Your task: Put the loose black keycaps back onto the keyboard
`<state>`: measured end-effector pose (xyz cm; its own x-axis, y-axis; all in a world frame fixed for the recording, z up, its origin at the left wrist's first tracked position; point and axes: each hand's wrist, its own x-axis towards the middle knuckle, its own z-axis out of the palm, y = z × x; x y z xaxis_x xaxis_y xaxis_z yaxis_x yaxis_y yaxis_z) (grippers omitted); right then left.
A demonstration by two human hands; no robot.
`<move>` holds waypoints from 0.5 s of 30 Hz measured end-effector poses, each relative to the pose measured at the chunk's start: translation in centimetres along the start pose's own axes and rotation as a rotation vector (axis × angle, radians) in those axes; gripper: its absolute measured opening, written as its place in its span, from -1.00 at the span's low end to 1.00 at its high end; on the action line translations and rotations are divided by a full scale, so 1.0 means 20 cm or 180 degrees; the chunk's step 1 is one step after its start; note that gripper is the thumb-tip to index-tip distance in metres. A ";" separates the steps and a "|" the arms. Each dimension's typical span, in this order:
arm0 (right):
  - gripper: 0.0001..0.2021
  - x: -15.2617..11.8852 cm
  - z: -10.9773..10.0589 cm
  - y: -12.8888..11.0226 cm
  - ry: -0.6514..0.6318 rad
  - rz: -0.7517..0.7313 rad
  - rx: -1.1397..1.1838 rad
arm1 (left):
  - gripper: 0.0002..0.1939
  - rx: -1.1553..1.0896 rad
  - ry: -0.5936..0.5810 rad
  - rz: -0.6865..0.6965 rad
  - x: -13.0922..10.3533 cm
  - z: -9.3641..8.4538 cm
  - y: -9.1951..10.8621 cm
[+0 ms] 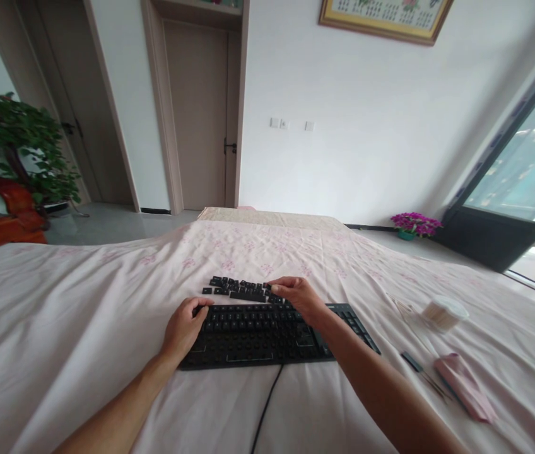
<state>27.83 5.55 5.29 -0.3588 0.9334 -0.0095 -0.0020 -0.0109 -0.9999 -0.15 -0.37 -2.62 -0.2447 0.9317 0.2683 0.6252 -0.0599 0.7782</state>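
A black keyboard [248,347] lies on the pink-flowered cloth, its cable running toward me. Its lower rows lack keycaps, while the upper rows on the left carry them. Beyond its far edge lie several loose black keycaps [247,295], a long one among them. My left hand [187,325] grips the far left corner of the keyboard, thumb and fingers closed on it. My right hand [298,296] is over the right end of the loose keycaps, thumb and forefinger pinched together. Whatever small dark thing is at those fingertips is too small to make out.
To the right are a clear tub of cotton swabs [445,313], loose swabs [404,307], a dark-handled tool with thin metal prongs [412,361] and a folded pink cloth [465,384]. The flowered cloth [82,302] spreads in folds. Potted magenta flowers [416,224] stand beyond on the floor.
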 end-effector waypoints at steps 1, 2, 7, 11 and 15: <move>-0.65 -0.03 0.03 0.00 0.0044 -0.0022 0.0142 | -0.73 0.0000 -0.0008 0.0000 0.00 0.00 0.00; -0.66 -0.06 0.07 0.01 0.0103 -0.0041 0.0292 | -0.73 0.0002 -0.0011 -0.0002 0.00 0.00 0.00; -0.69 -0.22 0.29 0.01 -0.0020 0.0160 0.1374 | -0.74 0.0018 0.0060 0.0011 0.01 0.01 0.00; -0.67 -0.30 0.47 0.00 -0.0290 0.0572 0.2172 | -0.76 -0.0042 0.0132 0.0097 0.01 0.01 0.00; -0.65 -0.33 0.57 0.03 -0.0231 0.0917 0.2709 | -0.77 -0.0084 0.0135 0.0126 0.00 0.01 0.00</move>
<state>19.60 -4.79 4.88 -0.5102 0.8288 -0.2298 -0.5829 -0.5297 -0.6161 0.05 -0.30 -2.74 -0.2517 0.9125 0.3226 0.6154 -0.1064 0.7810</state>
